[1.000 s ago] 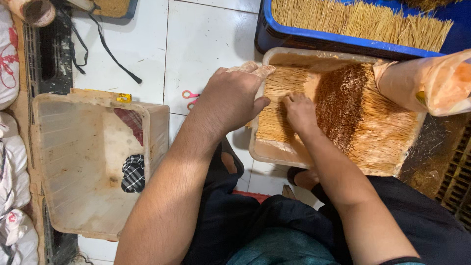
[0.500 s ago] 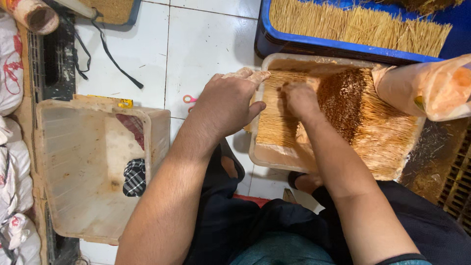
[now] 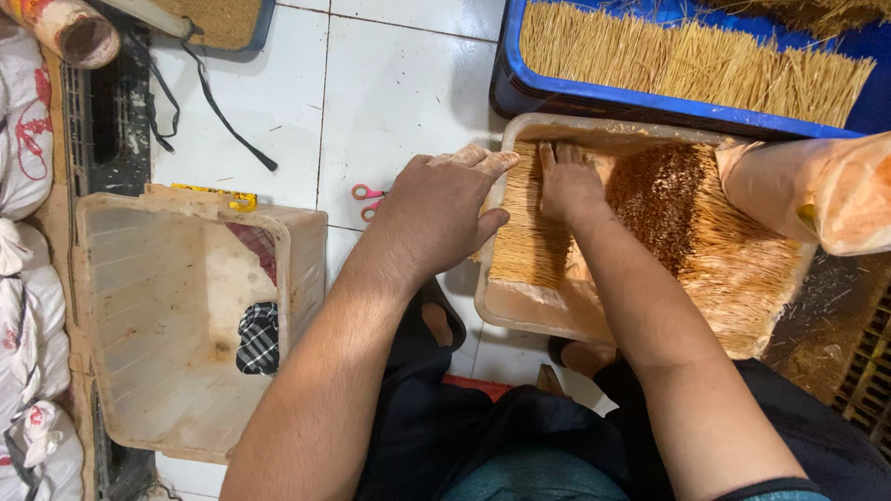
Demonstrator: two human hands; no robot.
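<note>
A pale plastic tray (image 3: 520, 320) on the tiled floor holds a thick layer of thin straw-coloured sticks (image 3: 733, 269), some with brown tips. My left hand (image 3: 445, 209) rests over the tray's left rim, fingers curled over the edge and dusted with powder. My right hand (image 3: 568, 186) lies flat inside the tray, fingers spread and pressed on a bundle of sticks (image 3: 524, 237) near the far left corner. Neither hand lifts anything clear of the tray.
A blue crate (image 3: 594, 97) of more sticks stands beyond the tray. An orange plastic bag (image 3: 817, 190) lies at the right. A dusty translucent bin (image 3: 176, 315) with a checked cloth (image 3: 257, 339) sits at the left. Small red scissors (image 3: 367, 198) lie on the tiles.
Both hands have moved toward the tray's far end. The right hand slid up over the sticks to the far left corner, and the left hand shifted along the rim.
</note>
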